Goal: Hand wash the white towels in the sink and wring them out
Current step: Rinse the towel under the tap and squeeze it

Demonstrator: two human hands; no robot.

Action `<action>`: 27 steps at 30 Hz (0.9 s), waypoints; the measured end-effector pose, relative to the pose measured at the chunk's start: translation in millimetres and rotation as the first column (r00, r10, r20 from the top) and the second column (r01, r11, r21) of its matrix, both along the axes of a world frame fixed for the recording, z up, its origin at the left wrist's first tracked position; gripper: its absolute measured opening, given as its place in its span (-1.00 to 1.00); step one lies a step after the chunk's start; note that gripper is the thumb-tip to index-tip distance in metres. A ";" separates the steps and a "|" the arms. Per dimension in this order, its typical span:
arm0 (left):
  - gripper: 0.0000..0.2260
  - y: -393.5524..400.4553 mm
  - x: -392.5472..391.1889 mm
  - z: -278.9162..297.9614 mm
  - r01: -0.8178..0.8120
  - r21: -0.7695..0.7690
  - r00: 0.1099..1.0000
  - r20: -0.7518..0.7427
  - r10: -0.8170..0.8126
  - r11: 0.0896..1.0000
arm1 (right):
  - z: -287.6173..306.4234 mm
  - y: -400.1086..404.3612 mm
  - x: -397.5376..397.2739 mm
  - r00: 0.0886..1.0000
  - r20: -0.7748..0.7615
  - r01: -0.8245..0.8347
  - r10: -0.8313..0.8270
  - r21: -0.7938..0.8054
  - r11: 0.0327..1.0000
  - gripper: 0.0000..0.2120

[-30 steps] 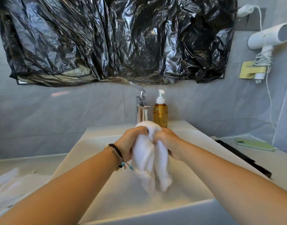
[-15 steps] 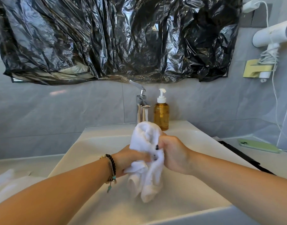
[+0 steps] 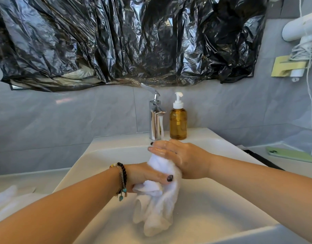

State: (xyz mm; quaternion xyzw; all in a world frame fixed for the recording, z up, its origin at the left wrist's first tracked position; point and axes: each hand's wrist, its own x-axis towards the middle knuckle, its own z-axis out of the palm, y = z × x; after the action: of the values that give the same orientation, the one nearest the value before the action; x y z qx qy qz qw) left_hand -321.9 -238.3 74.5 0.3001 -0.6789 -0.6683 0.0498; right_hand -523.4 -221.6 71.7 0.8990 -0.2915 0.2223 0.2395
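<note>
A wet white towel (image 3: 160, 205) hangs bunched over the white sink basin (image 3: 213, 208). My left hand (image 3: 144, 176) grips its middle from the left, thumb curled across the cloth. My right hand (image 3: 179, 155) lies over the towel's top end, fingers stretched out flat and wet, palm pressing the cloth. The towel's lower end dangles loose above the basin floor. More white towel (image 3: 8, 199) lies on the counter at the far left.
A chrome faucet (image 3: 156, 120) stands at the back of the sink with an amber soap pump bottle (image 3: 178, 124) beside it. A green phone (image 3: 291, 154) lies on the right counter. A white hair dryer (image 3: 301, 27) hangs on the right wall. Black plastic sheet (image 3: 130, 39) covers the mirror.
My left hand has slid down the towel while my right hand moved up over its top and flattened out. The towel hangs lower in the basin.
</note>
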 end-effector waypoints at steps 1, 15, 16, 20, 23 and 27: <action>-0.66 4.5 -2.0 3.3 -0.018 -0.058 1.000 0.011 0.019 0.998 | 1.8 -0.7 1.7 1.000 -0.011 0.005 -0.005 -0.036 0.999 -0.20; -0.84 -1.6 -28.5 1.1 -0.161 -0.786 0.847 0.200 0.492 0.597 | 27.1 1.3 46.4 0.818 -0.315 0.470 -0.481 -0.117 0.875 -0.58; -0.87 -1.9 -28.9 0.3 -0.166 -0.794 0.835 0.203 0.512 0.585 | 30.8 2.1 49.9 0.808 -0.318 0.490 -0.495 -0.103 0.866 -0.60; -0.85 -4.8 -28.2 -1.6 -0.241 -0.803 0.781 0.173 0.600 0.545 | 40.1 1.7 62.3 0.752 -0.334 0.602 -0.568 -0.004 0.799 -0.69; -0.85 -3.6 -29.9 2.5 -0.280 -0.804 0.741 0.166 0.651 0.524 | 46.6 -1.3 64.7 0.722 -0.366 0.648 -0.586 0.063 0.759 -0.61; -0.66 -5.9 -23.2 4.3 -0.398 -0.748 0.750 0.068 0.658 0.531 | 44.3 -6.9 49.4 0.795 -0.285 0.592 -0.536 0.172 0.787 -0.41</action>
State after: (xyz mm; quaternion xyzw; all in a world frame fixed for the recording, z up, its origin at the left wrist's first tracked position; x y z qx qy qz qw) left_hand -345.1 -244.3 78.8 0.5637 -0.7484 -0.2515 0.2427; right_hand -474.0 -228.5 116.0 0.8116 -0.5454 -0.0002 0.2096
